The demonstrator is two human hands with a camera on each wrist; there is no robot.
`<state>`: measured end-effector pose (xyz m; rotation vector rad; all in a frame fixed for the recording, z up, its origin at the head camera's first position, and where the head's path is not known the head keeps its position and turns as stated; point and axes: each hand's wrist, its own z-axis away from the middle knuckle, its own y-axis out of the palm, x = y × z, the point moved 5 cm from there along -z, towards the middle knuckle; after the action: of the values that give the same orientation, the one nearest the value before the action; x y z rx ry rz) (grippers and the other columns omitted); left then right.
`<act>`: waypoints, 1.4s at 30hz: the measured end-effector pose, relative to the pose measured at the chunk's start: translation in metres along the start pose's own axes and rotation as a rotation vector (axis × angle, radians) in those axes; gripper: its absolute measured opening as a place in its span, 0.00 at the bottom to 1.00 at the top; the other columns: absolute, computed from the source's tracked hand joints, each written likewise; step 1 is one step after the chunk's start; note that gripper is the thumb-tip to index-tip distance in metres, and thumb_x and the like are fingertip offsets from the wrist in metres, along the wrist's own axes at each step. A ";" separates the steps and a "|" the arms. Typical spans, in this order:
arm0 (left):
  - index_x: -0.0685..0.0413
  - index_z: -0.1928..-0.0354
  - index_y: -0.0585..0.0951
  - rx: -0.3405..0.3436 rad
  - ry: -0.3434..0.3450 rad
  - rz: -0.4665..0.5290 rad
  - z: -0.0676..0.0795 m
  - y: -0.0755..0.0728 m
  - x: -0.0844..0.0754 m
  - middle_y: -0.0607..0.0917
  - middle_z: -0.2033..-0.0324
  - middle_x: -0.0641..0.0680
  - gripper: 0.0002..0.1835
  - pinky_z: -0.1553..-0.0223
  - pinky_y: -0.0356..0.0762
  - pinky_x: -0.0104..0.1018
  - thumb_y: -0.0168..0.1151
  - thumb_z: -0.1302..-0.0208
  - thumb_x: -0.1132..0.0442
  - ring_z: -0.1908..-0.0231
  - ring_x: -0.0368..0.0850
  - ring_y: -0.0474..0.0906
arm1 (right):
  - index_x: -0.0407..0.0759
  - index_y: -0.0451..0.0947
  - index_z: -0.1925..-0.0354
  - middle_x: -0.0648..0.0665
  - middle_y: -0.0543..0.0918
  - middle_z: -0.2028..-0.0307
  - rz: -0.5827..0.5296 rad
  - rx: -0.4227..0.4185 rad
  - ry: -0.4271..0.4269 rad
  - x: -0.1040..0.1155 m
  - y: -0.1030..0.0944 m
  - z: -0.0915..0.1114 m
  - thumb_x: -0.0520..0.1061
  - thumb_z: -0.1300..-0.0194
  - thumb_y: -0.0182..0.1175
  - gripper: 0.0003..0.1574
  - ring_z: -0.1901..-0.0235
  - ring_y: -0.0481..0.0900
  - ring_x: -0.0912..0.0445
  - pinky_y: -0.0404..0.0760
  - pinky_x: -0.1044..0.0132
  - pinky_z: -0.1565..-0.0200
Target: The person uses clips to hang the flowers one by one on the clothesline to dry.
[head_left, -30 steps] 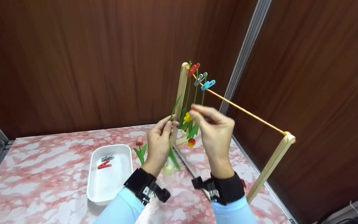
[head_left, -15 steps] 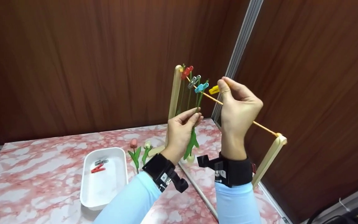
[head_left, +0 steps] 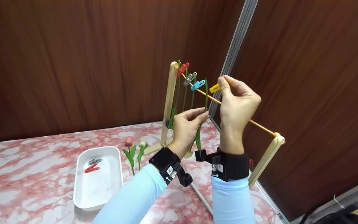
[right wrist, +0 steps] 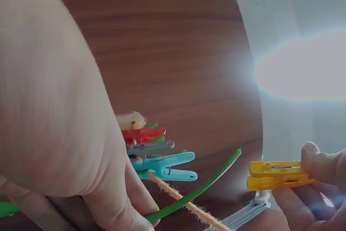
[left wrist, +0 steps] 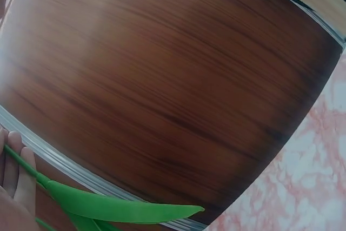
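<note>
My left hand [head_left: 189,126] pinches the green stem [head_left: 206,93] of an artificial tulip, its cut end up beside the orange rope [head_left: 261,125]. Below the fingers hang the tulip's leaves [left wrist: 119,204] and a pale bloom [head_left: 188,154]. In my right hand [head_left: 239,102], thumb and fingers pinch a yellow clothespin [right wrist: 278,175] just right of that stem, above the rope. Red [head_left: 182,69], grey [head_left: 190,79] and light blue clothespins [head_left: 198,85] sit on the rope's far end, with flower stems hanging head down from them.
Wooden posts [head_left: 168,102] hold the rope at both ends. A white tray [head_left: 76,183] at left has a red clothespin [head_left: 92,168] and a grey one [head_left: 95,161] in it. Pink [head_left: 128,141] and white tulips [head_left: 143,143] lie on the marbled table [head_left: 42,174]. Brown panels stand behind and right.
Both hands have risen to the rope, the left bringing the tulip upright beside the light blue clothespin, then slightly right. The right has carried the yellow clothespin up and right.
</note>
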<state>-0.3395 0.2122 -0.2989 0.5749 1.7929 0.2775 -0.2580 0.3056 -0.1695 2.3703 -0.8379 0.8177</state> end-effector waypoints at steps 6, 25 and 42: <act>0.64 0.55 0.89 0.004 -0.030 0.046 -0.004 0.004 0.002 0.90 0.62 0.61 0.09 0.52 0.86 0.40 0.72 0.39 0.73 0.61 0.45 0.89 | 0.41 0.92 0.64 0.46 0.91 0.69 0.175 0.046 0.030 0.001 0.009 -0.006 0.44 0.41 0.77 0.08 0.70 0.86 0.57 0.82 0.69 0.67; 0.66 0.54 0.89 0.016 -0.010 0.019 -0.007 0.007 0.012 0.91 0.62 0.60 0.11 0.56 0.87 0.35 0.72 0.39 0.73 0.62 0.46 0.89 | 0.40 0.92 0.64 0.44 0.90 0.68 0.387 0.217 0.194 -0.013 0.019 -0.023 0.44 0.37 0.74 0.08 0.68 0.82 0.58 0.79 0.71 0.70; 0.64 0.56 0.90 0.031 -0.014 -0.017 -0.009 0.013 0.019 0.91 0.63 0.57 0.10 0.56 0.86 0.34 0.74 0.39 0.71 0.62 0.43 0.88 | 0.39 0.91 0.62 0.43 0.91 0.65 0.583 0.351 0.222 -0.020 0.021 -0.021 0.42 0.36 0.73 0.07 0.65 0.83 0.55 0.79 0.73 0.70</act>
<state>-0.3484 0.2339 -0.3060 0.5817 1.7906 0.2340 -0.2928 0.3114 -0.1636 2.2704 -1.4101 1.5370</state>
